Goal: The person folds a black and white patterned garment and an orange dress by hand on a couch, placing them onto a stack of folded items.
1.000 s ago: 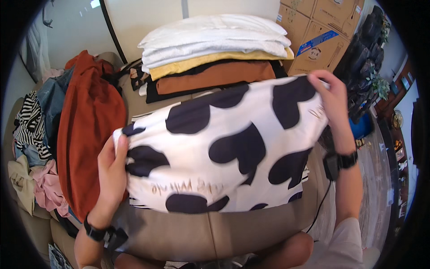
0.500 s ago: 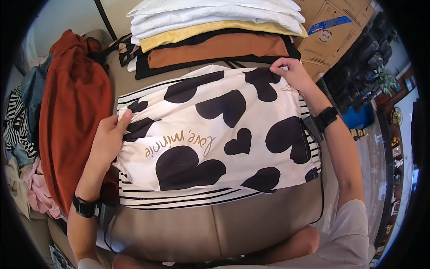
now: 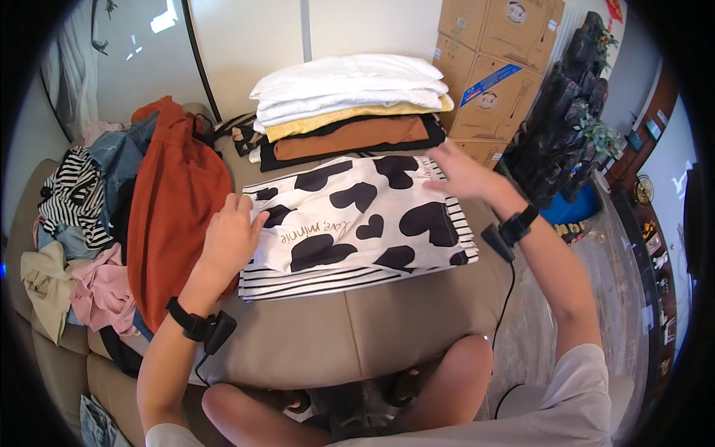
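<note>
A white garment with black cow-style patches lies folded flat on a striped black-and-white garment on the tan sofa seat. My left hand rests flat on the patched garment's left edge, fingers apart. Over its far right corner my right hand hovers with spread fingers, holding nothing. Both wrists wear black bands with a cable.
A stack of folded clothes, white over yellow, brown and black, sits behind. A rust-orange garment and a heap of striped, denim and pink clothes lie at left. Cardboard boxes and a dark rock ornament stand at right.
The patched garment was held up and spread, then laid down folded on the striped one. My right hand has let go of its corner and lifted off.
</note>
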`<state>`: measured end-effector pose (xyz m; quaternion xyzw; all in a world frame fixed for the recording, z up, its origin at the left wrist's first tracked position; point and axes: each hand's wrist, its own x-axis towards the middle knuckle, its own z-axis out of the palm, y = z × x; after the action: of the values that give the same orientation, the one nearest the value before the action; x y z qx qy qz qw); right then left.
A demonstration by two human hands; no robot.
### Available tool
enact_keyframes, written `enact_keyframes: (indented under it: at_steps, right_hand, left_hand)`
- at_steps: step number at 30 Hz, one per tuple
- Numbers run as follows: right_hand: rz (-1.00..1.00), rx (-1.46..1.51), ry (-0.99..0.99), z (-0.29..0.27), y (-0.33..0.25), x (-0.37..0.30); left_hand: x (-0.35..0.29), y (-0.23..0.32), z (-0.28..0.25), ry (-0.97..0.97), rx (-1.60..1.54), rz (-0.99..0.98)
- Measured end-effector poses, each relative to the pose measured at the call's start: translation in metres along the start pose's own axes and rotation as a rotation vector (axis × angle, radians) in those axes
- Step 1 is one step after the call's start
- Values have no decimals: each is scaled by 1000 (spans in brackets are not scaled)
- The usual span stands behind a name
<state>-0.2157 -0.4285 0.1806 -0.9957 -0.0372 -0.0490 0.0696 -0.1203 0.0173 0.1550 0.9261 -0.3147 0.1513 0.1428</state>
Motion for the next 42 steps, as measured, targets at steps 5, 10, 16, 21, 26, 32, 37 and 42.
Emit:
enact_keyframes:
  at_steps: [5, 10, 16, 21, 26, 32, 37, 42]
  right_hand:
    - [-73, -29, -55, 4, -63, -81]
    - [-236, -133, -18, 26, -87, -147]
    - [-220, -375, 82, 54, -108, -167]
    - [-257, -478, 193, 62, -109, -149]
    - [-280, -535, 326, 91, -100, -122]
    - [-271, -542, 324, 119, -74, -113]
    - [-307, -563, 266, 107, -81, -119]
    - [-305, -497, 207, 95, -86, -153]
  left_hand:
    - [-27, -9, -14, -49, -99, -21]
    - [-72, -7, -28, -168, -48, 321]
    - [-86, 15, -4, -188, 248, 452]
    - [-82, 18, 14, -181, 380, 458]
    - [-75, 3, 57, -30, 506, 457]
    - [-72, 3, 73, 65, 552, 542]
    - [-76, 0, 67, 23, 576, 554]
    - [-98, 15, 36, -12, 463, 630]
